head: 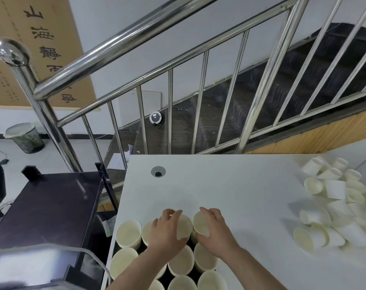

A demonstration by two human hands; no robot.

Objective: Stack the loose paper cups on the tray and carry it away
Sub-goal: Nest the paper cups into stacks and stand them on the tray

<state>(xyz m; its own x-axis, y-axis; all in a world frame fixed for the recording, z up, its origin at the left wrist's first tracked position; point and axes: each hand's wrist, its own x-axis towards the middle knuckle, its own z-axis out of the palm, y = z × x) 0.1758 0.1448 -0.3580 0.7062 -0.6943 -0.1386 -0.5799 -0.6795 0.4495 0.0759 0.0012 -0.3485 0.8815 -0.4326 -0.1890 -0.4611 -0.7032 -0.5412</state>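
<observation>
Nearest the camera: upright paper cups (180,261), cream inside and with nothing in them, stand mouth-up in close rows on a dark tray (192,245) at the near left corner of the white worktop (236,185). Only slivers of the tray show between the cups.

Left hand (167,231): reaches forward from the bottom edge over the rows, palm down. Its fingers (175,214) curl over the rim of a tilted cup (184,227), with the thumb on the near side, so they are clamped on that cup.

Right hand (216,229): alongside the left and close to it. Its fingers wrap the wall of a second cup (201,223), which is tilted with its mouth turned left toward the other hand. The two held cups sit just beside each other above the far row of the tray.

Mid worktop: a round cable hole (158,171) near the far left edge.

Right side of worktop: a loose heap of paper cups (334,208), lying on their sides and jumbled, well apart from the tray; their edges are blurred.

Left of the worktop: a dark cart top (46,206).

Beyond: a steel stair railing (123,57) and dark steps (282,80); on the floor, far left, a mesh waste bin (25,138) with a liner; on the wall, a calligraphy scroll (44,49).
</observation>
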